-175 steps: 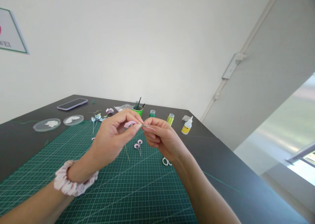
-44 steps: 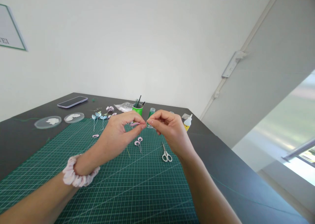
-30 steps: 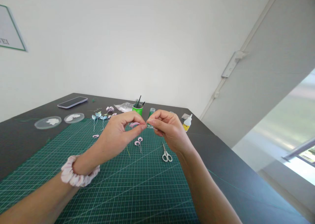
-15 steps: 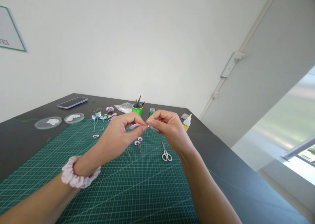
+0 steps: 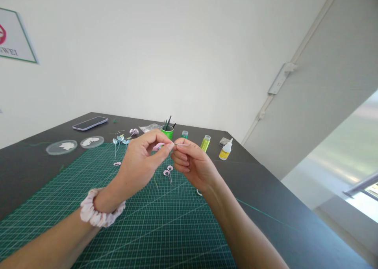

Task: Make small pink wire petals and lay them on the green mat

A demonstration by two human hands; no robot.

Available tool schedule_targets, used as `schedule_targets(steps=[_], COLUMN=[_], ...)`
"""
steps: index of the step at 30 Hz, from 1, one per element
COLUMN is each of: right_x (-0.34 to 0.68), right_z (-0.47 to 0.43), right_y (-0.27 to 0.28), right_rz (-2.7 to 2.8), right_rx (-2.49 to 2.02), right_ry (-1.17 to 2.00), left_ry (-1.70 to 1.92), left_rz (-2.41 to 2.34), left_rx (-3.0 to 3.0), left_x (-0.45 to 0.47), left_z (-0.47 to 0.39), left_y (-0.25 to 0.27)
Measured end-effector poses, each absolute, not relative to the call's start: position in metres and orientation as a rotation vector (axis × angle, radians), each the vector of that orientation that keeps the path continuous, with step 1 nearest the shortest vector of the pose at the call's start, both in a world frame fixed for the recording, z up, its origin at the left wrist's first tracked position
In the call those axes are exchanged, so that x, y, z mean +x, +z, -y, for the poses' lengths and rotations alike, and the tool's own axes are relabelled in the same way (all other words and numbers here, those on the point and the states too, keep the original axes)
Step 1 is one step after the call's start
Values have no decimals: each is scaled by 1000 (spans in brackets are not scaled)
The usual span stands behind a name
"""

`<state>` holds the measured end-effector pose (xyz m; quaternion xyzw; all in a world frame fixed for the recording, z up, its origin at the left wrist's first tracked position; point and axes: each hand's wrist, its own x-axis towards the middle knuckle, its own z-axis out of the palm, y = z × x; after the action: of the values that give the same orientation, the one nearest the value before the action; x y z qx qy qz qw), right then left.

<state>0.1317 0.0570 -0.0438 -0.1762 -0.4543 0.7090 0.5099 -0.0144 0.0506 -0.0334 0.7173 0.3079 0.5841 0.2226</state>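
Note:
My left hand [image 5: 141, 156], with a pale scrunchie on the wrist, is closed in a pinch on a small pink petal [image 5: 158, 147], which shows between thumb and fingers. Tip to tip with it, my right hand [image 5: 193, 158] pinches a thin green thread [image 5: 176, 144], its other fingers curled in. Where the thread meets the petal is hidden by the fingertips. Below the hands, small pink petals on wire stems [image 5: 167, 172] lie on the green cutting mat [image 5: 153, 229]. Scissors [image 5: 199, 192] are mostly covered by my right wrist.
Behind the hands stand a green cup of tools [image 5: 167, 133], a yellow-green thread spool [image 5: 205, 143] and a glue bottle [image 5: 226, 150]. To the left lie blue flowers [image 5: 118, 140], two shallow dishes [image 5: 53, 148] and a phone [image 5: 90, 123]. A wall rises behind the table.
My right hand has turned and lowered, its fingers curling in; it now covers most of the scissors and reveals the yellow-green spool. The left hand keeps its pinch. The view has shifted slightly left.

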Motion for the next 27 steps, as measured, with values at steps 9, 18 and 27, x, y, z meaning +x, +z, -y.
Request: schedule_targets(steps=[9,18,27], right_x=[103,120,142], right_z=[-31,-24,-38], right_y=[-45,-39,-27], right_rz=[1060,1603,1750], right_rx=[-544,-877,-941], right_ry=[1256,185,137], left_ry=[1756,1699,1556], left_rz=[-960,-951,-881], left_rx=[2033,2163,2269], left_x=[-14,-15,-18], left_z=[-49,-50,-52], left_y=[-27,-27,-32])
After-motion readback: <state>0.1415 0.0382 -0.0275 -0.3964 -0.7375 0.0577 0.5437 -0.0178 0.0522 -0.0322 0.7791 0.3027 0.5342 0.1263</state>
